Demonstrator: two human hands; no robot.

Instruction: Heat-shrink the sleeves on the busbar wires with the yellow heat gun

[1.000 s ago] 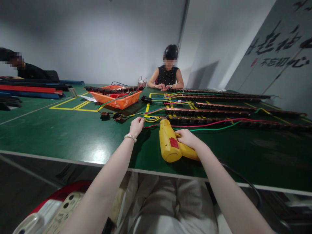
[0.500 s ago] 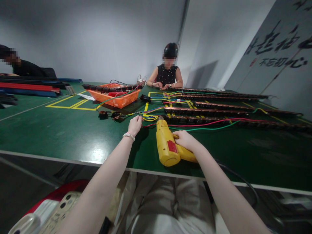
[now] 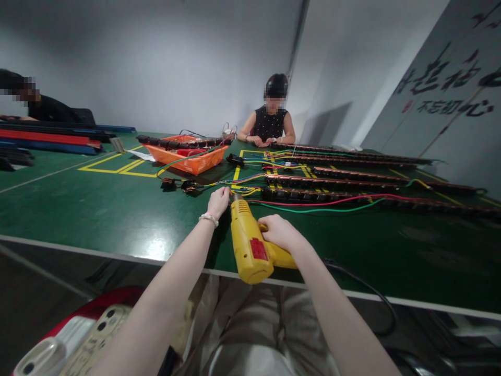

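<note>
A yellow heat gun [image 3: 250, 243] is gripped by its handle in my right hand [image 3: 279, 231]. Its metal nozzle points away from me, close beside my left hand [image 3: 219, 201]. The fingers of that left hand are pinched together on the wires [image 3: 250, 191], yellow and other colours, that run from the nearest long black strip [image 3: 305, 196]. Where exactly the fingertips meet the wires is hidden. Left of this hand lie small black connectors [image 3: 190, 187] on wire ends.
Several long black-and-copper strips [image 3: 352, 178] lie across the green table [image 3: 117, 214]. An orange basket [image 3: 195, 163] holds more parts. Red and green wires curve past on the right. A black cord [image 3: 364, 278] hangs over the front edge. One person [image 3: 272, 117] sits opposite, another far left.
My right hand has brought the heat gun left and slightly nearer me, so the nozzle is now right by my left hand. The left hand keeps its pinch almost in place.
</note>
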